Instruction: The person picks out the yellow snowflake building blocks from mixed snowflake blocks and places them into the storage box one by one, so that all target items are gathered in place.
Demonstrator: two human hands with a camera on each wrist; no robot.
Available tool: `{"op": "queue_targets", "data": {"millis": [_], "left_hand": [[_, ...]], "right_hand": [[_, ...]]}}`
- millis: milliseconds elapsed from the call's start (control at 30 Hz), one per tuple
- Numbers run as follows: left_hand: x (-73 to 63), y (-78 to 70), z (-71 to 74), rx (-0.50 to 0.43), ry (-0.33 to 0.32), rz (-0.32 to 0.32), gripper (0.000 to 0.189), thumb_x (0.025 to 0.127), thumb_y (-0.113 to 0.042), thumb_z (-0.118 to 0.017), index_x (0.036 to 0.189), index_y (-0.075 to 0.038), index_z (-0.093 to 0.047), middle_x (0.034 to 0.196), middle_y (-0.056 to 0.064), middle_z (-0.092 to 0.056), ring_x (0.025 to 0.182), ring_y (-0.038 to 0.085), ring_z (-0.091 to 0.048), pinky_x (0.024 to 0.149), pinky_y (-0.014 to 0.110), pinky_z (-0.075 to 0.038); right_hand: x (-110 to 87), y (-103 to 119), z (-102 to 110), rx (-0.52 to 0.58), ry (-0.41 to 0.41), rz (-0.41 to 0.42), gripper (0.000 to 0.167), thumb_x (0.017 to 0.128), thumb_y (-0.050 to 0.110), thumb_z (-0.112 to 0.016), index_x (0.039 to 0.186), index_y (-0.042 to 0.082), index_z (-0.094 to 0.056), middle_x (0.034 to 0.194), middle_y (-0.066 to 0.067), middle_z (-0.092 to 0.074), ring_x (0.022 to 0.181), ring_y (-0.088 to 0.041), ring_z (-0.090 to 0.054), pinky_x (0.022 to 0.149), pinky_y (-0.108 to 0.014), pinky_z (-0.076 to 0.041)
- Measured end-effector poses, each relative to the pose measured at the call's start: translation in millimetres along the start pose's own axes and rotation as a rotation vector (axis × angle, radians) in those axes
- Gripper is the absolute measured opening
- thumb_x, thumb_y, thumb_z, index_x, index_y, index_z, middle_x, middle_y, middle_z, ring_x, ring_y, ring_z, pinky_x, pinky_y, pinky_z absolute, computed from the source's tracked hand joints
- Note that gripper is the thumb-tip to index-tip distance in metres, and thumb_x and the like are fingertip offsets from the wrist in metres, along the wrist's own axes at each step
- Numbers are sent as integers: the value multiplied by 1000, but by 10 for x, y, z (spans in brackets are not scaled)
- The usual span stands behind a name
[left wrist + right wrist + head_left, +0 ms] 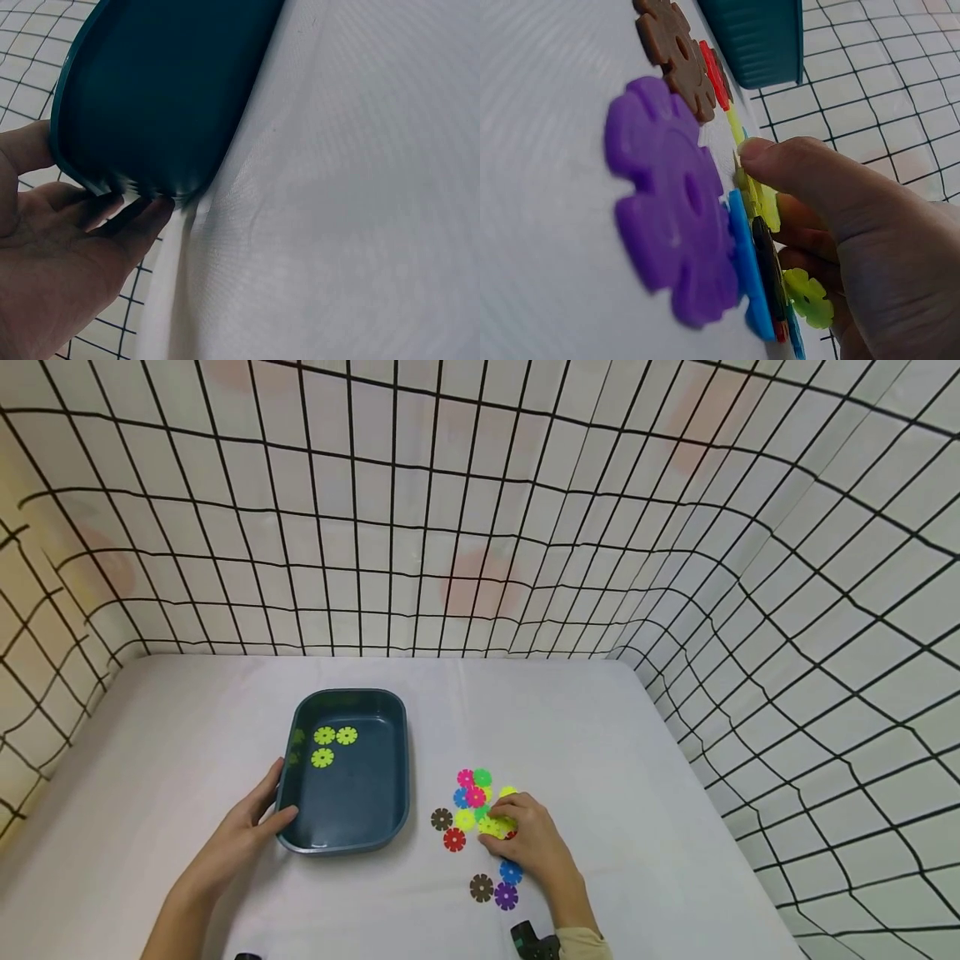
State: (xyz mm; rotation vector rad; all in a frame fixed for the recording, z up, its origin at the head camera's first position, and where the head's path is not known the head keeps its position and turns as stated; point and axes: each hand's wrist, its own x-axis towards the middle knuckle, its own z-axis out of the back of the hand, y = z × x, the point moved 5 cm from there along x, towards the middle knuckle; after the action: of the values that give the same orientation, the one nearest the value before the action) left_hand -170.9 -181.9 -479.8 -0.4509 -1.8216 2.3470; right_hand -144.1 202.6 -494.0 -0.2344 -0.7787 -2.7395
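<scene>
My left hand (pixel 243 818) grips the left rim of a dark teal tray (pixel 352 843), thumb over the edge and fingers against the outer wall. Three yellow-green notched plastic discs (pixel 322 758) lie inside the tray, toward its far left. To the right of it, my right hand (pixel 532 839) pinches a yellow disc (pixel 491 825) between thumb and fingers, low over a loose cluster of discs. In the right wrist view the thumb presses on yellow pieces (pixel 769 206), partly hidden by the fingers; how many are held I cannot tell.
Around the right hand lie pink (pixel 476 797), green (pixel 482 777), red (pixel 453 839), brown (pixel 482 887), blue (pixel 511 872) and purple (pixel 506 896) discs on the white cloth (pixel 600 735). Black wire mesh (pixel 465 543) stands behind the table and along both sides.
</scene>
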Motion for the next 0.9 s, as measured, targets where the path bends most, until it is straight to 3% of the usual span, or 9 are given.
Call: {"op": "queue_targets", "data": {"millis": [333, 500, 733, 900], "left_hand": [[-4, -2, -16, 17, -8, 21, 86, 97, -24, -59, 157, -12, 1, 164, 12, 6, 149, 46, 3, 114, 68, -8], [-20, 7, -4, 16, -10, 21, 85, 97, -24, -59, 157, -12, 0, 164, 13, 5, 149, 47, 4, 114, 69, -7], [-16, 24, 20, 37, -10, 19, 84, 98, -26, -58, 157, -15, 0, 164, 14, 4, 149, 47, 4, 114, 70, -7], [3, 22, 15, 46, -7, 6, 83, 98, -25, -57, 157, -14, -1, 165, 14, 3, 149, 47, 2, 114, 71, -9]], "right_hand": [[19, 87, 42, 13, -20, 43, 29, 74, 30, -84, 96, 13, -77, 101, 1, -71, 99, -14, -64, 88, -33, -57], [78, 186, 71, -25, -42, 135, 30, 72, 28, -86, 96, 12, -77, 96, 1, -71, 94, -13, -65, 84, -29, -58], [286, 451, 228, -79, -129, 334, 32, 66, 21, -90, 91, 7, -76, 88, -3, -71, 86, -15, -66, 76, -24, -59], [477, 665, 317, -72, -127, 367, 35, 66, 20, -90, 95, 5, -77, 92, -5, -70, 88, -16, -65, 76, -23, -59]]}}
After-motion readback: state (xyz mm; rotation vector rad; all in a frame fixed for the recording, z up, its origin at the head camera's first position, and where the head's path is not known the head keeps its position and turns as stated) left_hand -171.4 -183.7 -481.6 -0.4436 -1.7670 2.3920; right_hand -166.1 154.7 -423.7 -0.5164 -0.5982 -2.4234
